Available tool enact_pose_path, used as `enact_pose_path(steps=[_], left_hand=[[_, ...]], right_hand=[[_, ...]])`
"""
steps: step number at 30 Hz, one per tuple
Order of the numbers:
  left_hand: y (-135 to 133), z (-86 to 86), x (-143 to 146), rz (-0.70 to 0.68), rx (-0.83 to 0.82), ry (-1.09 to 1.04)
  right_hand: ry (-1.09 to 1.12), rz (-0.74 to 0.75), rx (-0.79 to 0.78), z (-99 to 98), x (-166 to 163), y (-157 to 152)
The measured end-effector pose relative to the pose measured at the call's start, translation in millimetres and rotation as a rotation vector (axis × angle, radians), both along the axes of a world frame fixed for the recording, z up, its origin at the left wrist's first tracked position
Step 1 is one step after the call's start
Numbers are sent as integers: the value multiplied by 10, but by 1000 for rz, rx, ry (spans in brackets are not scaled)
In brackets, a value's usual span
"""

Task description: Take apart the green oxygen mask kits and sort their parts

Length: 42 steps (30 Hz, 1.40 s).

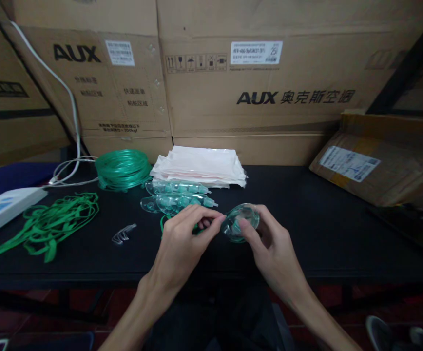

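Observation:
My right hand (270, 248) holds a clear green plastic mask (241, 222) just above the black table (324, 229). The fingertips of my left hand (185, 239) pinch at the mask's left edge, where a green elastic strap (165, 222) trails off. Two rows of stacked clear masks (177, 195) lie right behind my hands. Beyond those sits a pile of flat clear plastic bags (200, 165).
A coil of green tubing (123, 168) and a loose heap of green straps (50, 224) lie at the left. Small clear clips (123, 234) rest near my left hand. A white box (3, 207), white cable and cardboard cartons (255, 83) ring the table.

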State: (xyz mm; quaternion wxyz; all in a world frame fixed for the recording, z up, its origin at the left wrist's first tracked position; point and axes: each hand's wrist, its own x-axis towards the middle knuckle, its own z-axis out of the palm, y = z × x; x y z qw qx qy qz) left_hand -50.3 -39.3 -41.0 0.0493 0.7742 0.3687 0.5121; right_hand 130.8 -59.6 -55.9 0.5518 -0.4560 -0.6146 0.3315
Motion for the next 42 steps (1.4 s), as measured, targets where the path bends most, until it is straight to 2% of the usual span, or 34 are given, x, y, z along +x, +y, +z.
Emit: enact_pose_path(steps=[5,9,13,19,24,29,37,42], left_hand=[[-12,1,-14,-2,-11,2],[4,-5,-20,0,-145,-64],[38,6,-29,-48,-279,-130],[71,-17,-26,-105,-269,-32],[46,-21,4,-182,-282,35],[48,-12,-3,-207,-296,57],[63,-36,-13,-171,-285,93],[56,0,0,-173,-339,62]], right_hand=[[-44,-15,78,-41,-23,-3],[-86,20,160,-84,-3,7],[-96,119,183,-42,48,-2],[38,90,19,64,68,30],[144,92,-6,42,59,84],[194,98,-97,48,80,109],[113,93,-57,36,116,127],[105,112,-71,36,138,147]])
